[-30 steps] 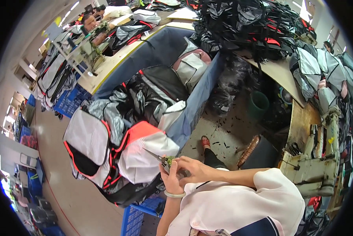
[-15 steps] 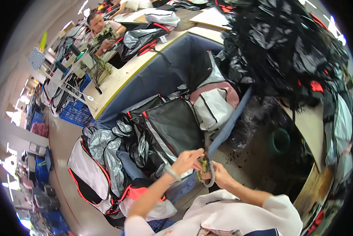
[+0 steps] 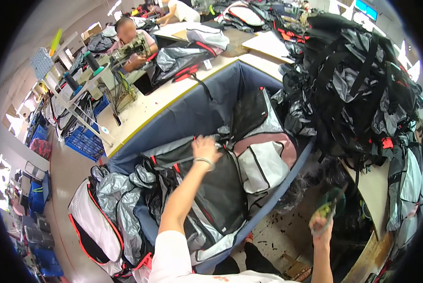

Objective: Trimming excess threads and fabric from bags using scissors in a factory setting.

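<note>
My left hand (image 3: 205,150) reaches out over the upper edge of a black bag (image 3: 218,186) with silver and red trim. Its fingers are apart and hold nothing; whether they touch the fabric I cannot tell. Off to the right, my right hand (image 3: 321,222) grips a pair of scissors (image 3: 323,210) with yellow-green wrapping on the handles, blades pointing up. The black bag lies in a large blue fabric-lined bin (image 3: 173,113), beside a white and pink bag (image 3: 263,167) and crumpled silver ones (image 3: 114,193).
A co-worker (image 3: 129,35) sits at a sewing machine (image 3: 133,51) on the pale table (image 3: 147,108) beyond the bin. A tall heap of black bags and straps (image 3: 348,80) rises at the right. A green bucket (image 3: 333,200) and scraps are on the floor below it.
My hands, close together at the scissors before, have parted. The left has moved forward over the black bag; the right has carried the scissors off to the right. The view has shifted.
</note>
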`<state>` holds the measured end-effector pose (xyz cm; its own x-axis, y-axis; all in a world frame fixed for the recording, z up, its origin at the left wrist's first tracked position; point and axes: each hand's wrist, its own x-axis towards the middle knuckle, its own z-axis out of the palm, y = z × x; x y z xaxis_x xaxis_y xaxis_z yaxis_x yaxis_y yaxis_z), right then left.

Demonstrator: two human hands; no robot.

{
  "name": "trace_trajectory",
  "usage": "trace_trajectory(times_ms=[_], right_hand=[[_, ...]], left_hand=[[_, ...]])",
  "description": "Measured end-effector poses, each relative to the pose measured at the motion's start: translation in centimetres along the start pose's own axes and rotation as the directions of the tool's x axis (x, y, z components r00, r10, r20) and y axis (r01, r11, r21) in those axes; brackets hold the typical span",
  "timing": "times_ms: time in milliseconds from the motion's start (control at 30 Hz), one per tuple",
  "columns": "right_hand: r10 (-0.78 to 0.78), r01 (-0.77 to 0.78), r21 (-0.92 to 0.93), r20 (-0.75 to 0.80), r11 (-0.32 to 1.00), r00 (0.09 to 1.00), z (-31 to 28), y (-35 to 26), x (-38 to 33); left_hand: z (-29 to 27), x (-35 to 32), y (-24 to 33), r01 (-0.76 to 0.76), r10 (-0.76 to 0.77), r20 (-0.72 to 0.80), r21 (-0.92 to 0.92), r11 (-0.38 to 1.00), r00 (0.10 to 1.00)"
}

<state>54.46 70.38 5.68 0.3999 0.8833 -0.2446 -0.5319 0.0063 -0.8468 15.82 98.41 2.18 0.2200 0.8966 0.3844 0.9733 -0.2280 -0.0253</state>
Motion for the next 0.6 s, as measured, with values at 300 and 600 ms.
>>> trace_trajectory(times_ms=[300, 600], right_hand=[[0.287, -0.283, 0.045, -0.171, 0.958, 0.943, -1.3, 2.4, -16.0], [0.111, -0.104, 0.059, -0.123, 0.993, 0.986, -0.1, 2.2, -18.0]], left_hand=[[-1.3, -9.2, -9.7, -0.213, 0.169, 0.592, 0.004, 0.977, 0.788], [-26.5, -7.6, -11.2, -0.164, 0.123, 0.377, 0.078, 0.983, 0.918]])
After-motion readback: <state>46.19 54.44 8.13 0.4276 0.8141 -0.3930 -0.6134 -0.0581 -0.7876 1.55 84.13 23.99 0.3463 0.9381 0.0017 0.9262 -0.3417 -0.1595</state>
